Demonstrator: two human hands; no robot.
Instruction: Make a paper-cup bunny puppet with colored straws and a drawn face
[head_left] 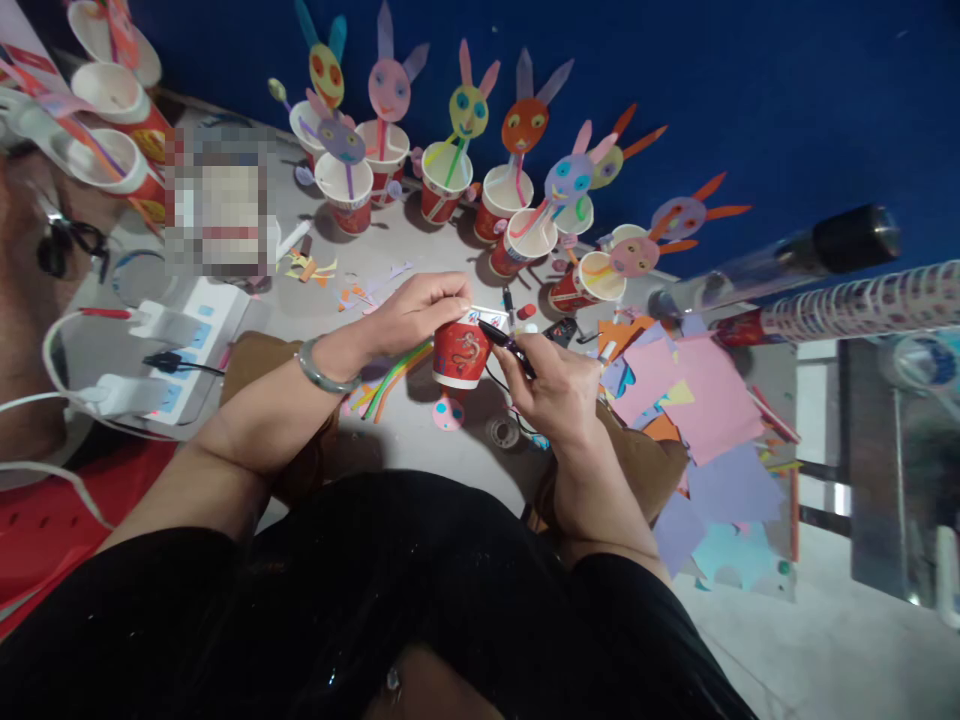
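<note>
Your left hand (427, 305) is pinching the red cup (459, 355) at its upper edge, over the table (405, 440); your right hand (551, 380) is gripping a black tool (506, 343), whose tip is pointing at that edge.

L grip (426, 306) is holding a red ppr cup (459, 358) over the counter (409, 435); R grip (551, 383) is holding a dark tool (507, 343), tip nr cup's edge. Bunny-faced cups (442, 205) are standing behind, by the blue wall (712, 90); colored ppr sheets (694, 385) are lying off to R.
</note>
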